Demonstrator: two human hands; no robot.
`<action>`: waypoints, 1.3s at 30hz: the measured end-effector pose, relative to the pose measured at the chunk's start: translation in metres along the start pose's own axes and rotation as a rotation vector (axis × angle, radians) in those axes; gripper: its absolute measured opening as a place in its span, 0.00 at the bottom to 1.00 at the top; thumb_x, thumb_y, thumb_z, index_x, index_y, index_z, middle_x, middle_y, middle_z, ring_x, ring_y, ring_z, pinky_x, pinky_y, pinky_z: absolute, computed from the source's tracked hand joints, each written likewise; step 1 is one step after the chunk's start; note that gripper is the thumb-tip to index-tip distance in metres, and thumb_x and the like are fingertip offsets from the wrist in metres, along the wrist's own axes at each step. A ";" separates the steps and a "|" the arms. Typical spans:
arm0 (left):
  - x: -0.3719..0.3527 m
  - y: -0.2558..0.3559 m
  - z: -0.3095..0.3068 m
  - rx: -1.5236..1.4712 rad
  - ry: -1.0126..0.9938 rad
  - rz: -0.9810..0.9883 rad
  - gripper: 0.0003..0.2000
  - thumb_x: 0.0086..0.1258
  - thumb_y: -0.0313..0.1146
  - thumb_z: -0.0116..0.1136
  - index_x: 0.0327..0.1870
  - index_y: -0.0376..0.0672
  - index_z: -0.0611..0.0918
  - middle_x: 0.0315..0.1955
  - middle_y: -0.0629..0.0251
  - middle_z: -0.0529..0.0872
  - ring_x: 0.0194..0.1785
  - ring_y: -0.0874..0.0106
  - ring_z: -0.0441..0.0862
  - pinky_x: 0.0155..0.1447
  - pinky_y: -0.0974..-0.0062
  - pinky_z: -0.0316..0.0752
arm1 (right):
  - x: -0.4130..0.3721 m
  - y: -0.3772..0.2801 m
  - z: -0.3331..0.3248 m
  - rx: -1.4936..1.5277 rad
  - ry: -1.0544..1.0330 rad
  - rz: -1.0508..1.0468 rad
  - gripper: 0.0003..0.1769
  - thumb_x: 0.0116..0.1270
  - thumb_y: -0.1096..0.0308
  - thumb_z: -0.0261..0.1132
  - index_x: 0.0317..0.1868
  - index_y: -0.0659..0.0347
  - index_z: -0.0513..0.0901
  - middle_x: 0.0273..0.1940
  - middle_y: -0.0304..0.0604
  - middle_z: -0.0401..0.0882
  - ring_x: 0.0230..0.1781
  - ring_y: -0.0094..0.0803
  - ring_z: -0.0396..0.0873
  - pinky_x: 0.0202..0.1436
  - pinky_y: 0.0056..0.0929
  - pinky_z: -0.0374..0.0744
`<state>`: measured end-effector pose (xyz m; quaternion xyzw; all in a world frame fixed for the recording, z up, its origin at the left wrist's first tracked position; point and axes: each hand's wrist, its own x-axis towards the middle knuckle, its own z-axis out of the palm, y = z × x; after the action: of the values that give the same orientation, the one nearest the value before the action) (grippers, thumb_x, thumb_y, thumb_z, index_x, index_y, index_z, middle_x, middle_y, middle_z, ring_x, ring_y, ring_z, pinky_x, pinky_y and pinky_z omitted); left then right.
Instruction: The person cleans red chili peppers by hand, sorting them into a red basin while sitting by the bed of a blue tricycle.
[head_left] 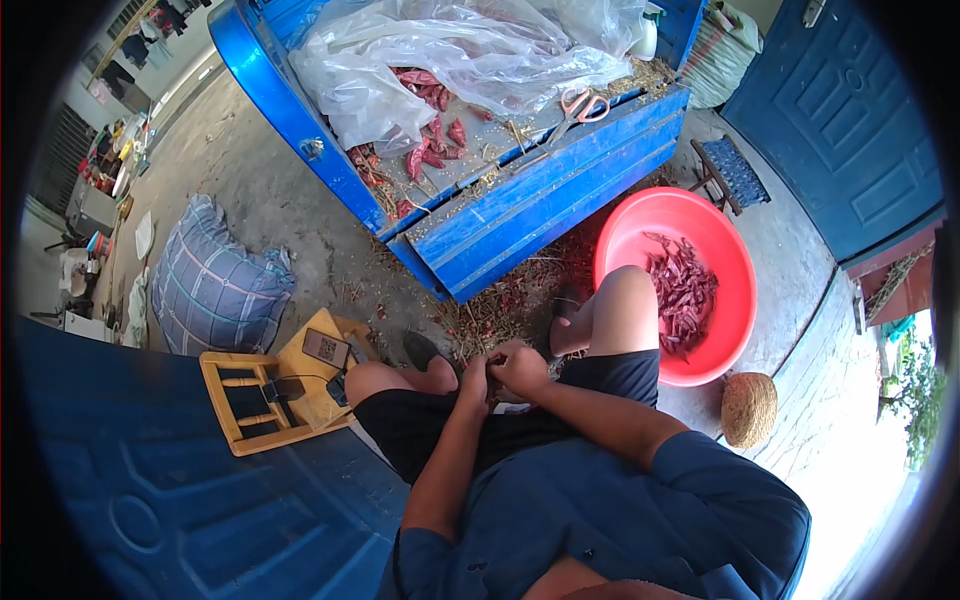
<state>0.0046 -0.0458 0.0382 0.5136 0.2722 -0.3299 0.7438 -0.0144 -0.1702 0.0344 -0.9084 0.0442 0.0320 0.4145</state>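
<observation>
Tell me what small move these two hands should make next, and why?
Probably draw the right hand slightly away from the left hand. They meet with fingers curled, dry stalks lie strewn ahead, and the basin on the right holds red chillies, so stem-picking seems likely. Whatever the fingers hold is too hidden to tell.

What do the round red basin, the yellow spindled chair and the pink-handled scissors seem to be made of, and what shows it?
Round red basin: probably plastic, smooth and evenly coloured.
Yellow spindled chair: seems varnished wood, by its honey tone and turned spindles.
Pink-handled scissors: grey blades suggest metal; the smooth, coloured handles, likely plastic.
</observation>
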 end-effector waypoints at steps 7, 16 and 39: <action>0.017 -0.015 -0.009 0.034 -0.100 -0.088 0.14 0.75 0.45 0.47 0.42 0.47 0.82 0.23 0.70 0.80 0.21 0.75 0.76 0.23 0.74 0.66 | 0.012 0.016 -0.025 0.617 -0.255 0.462 0.13 0.62 0.67 0.69 0.47 0.59 0.89 0.36 0.40 0.87 0.39 0.26 0.84 0.39 0.25 0.80; 0.002 -0.006 -0.006 -0.001 -0.125 -0.069 0.11 0.77 0.44 0.49 0.44 0.48 0.80 0.24 0.70 0.79 0.25 0.74 0.75 0.30 0.75 0.72 | 0.019 0.036 -0.022 0.918 -0.314 0.512 0.15 0.69 0.65 0.68 0.53 0.60 0.86 0.40 0.36 0.87 0.37 0.20 0.81 0.38 0.22 0.78; -0.010 0.011 0.003 -0.153 -0.304 -0.050 0.13 0.77 0.43 0.49 0.46 0.43 0.78 0.25 0.69 0.78 0.27 0.74 0.74 0.32 0.75 0.69 | 0.031 0.013 -0.035 1.263 -0.348 0.557 0.11 0.72 0.62 0.66 0.34 0.60 0.79 0.28 0.40 0.79 0.30 0.30 0.81 0.40 0.31 0.78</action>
<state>0.0069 -0.0435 0.0523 0.3927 0.1934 -0.4006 0.8049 0.0157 -0.2068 0.0445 -0.4314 0.2181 0.2494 0.8391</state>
